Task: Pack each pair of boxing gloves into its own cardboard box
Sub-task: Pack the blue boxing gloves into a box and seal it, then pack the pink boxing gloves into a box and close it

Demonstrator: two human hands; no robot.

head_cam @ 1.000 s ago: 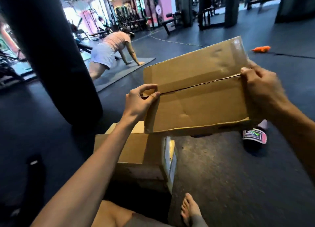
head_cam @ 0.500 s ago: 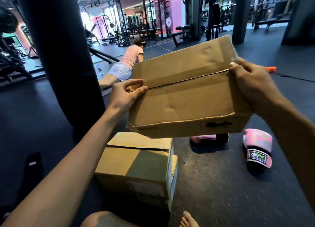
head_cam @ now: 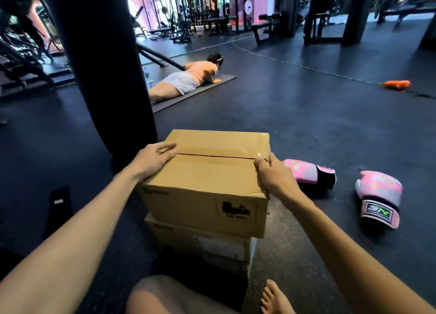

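Cardboard box (head_cam: 207, 172), upper of two: closed, flaps meeting at a centre seam, resting on the lower cardboard box (head_cam: 212, 247) on the gym floor (head_cam: 306, 129), directly ahead of the bent knee. Judged step: seating the upper box squarely on the lower one. Align the front and side edges before letting go; appears to overhang slightly at the front right. Set down flat, not corner first, to spare the already creased front right corner. Press evenly on both sides, then check for rocking. Keep the flaps level at the seam; sealed or not, cannot be told, so avoid lifting by the flaps. Left grip (head_cam: 153, 159): released, fingers nearly straight, laid across the top left edge with fingertips close to the seam end; thumb hidden. Right grip (head_cam: 273, 179): clamped over the top right edge of the upper box, thumb on the top face beside the other seam end, remaining fingers turned down the side wall and out of view. Withdraw both only once settled. Nearer pink glove (head_cam: 306, 174): unpacked, lying on the floor just beside the stack, partly behind the right grip. Farther pink glove (head_cam: 377, 193): also on the floor, to the right, cuff label facing the camera. Judged remaining: this pair not yet boxed.
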